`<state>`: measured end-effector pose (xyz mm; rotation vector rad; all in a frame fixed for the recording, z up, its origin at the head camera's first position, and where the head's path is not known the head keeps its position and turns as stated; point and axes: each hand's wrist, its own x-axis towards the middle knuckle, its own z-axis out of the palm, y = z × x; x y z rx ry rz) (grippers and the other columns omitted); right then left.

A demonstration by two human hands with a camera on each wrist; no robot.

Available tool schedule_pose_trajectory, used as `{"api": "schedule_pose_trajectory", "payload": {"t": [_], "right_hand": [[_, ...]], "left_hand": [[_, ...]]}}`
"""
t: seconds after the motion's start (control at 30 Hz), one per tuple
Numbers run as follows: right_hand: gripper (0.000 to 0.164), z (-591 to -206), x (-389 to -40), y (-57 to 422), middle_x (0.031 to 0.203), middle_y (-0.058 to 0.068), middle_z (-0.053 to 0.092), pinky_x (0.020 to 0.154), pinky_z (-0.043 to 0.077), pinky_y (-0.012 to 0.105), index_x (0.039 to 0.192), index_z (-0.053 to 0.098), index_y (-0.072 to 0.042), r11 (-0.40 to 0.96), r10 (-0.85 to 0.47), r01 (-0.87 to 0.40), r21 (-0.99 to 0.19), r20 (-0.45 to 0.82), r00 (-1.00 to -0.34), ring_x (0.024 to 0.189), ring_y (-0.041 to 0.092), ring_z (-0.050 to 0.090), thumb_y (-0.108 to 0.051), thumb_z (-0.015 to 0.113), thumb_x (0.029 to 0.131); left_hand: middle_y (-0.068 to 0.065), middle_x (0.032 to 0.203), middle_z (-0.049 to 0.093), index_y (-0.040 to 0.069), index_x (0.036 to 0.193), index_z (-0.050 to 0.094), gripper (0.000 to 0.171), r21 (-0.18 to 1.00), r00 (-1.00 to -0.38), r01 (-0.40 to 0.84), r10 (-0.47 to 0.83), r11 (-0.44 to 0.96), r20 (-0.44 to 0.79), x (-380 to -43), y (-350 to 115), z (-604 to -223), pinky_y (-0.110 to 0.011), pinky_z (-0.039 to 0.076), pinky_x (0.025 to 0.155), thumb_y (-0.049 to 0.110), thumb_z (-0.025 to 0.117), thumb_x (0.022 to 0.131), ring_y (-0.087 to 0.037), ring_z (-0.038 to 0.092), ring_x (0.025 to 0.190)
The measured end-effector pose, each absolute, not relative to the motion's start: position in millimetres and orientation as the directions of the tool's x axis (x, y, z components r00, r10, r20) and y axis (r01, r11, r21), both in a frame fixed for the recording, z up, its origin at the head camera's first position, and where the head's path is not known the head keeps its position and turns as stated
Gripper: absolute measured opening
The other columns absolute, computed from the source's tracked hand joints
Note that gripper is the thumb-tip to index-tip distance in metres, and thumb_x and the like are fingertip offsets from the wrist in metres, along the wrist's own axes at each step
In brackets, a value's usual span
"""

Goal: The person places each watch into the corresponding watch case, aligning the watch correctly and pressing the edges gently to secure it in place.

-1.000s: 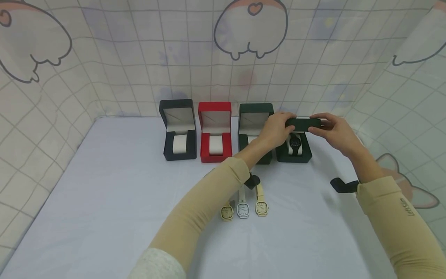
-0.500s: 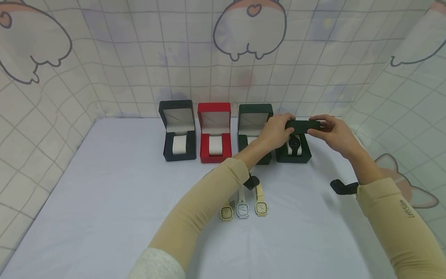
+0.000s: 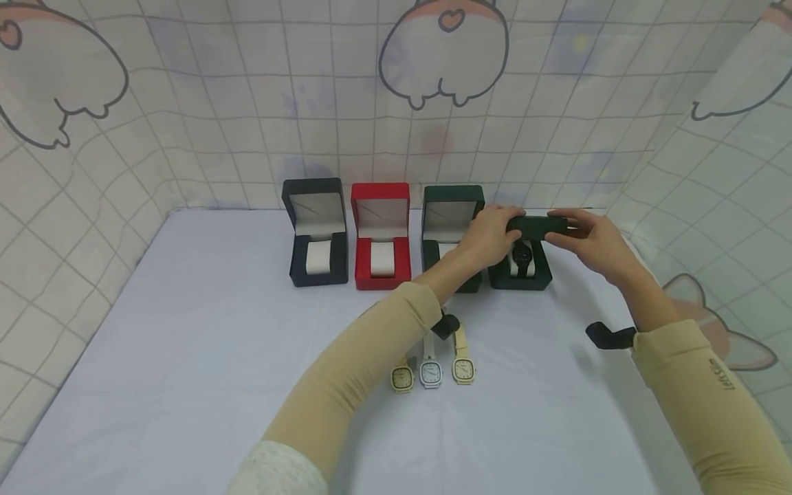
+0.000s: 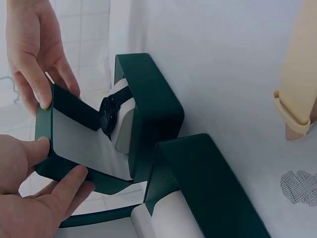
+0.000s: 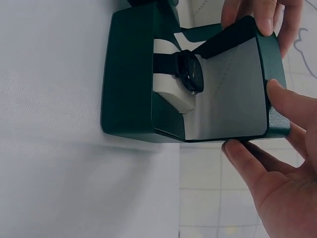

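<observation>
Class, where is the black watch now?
In the head view, the black watch sits right of centre, on the white cushion inside the rightmost green box, beneath its lid.

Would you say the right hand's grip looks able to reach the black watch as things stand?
Probably: the partly open lid leaves the black watch exposed, though the right hand's grip should first leave that lid.

Green lid (image 3: 537, 227) slightly lower, nearer black watch (image 3: 522, 255)
</observation>
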<state>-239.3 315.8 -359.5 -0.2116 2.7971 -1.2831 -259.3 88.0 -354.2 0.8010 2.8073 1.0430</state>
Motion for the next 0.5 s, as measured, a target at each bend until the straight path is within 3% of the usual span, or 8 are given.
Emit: {"api": "schedule_pose_trajectory", "payload": {"t": [0.5], "right_hand": [[0.058,-362.4,-238.3,317.1,0.147,0.024,0.047,0.106,0.042,0.063,0.149,0.049,-0.004,0.639,-0.163,-0.115,-0.761,0.012,-0.987,0.136,0.047,0.048,-0.028,0.07,0.1]], "left_hand": [[-0.011,0.14,0.054,0.014,0.148,0.055,0.042,0.649,-0.856,0.466,0.492,0.602,0.159,-256.2,84.2,-359.4,-0.024,0.049,0.093,0.019,0.059,0.106,-0.017,0.057,0.114]]}}
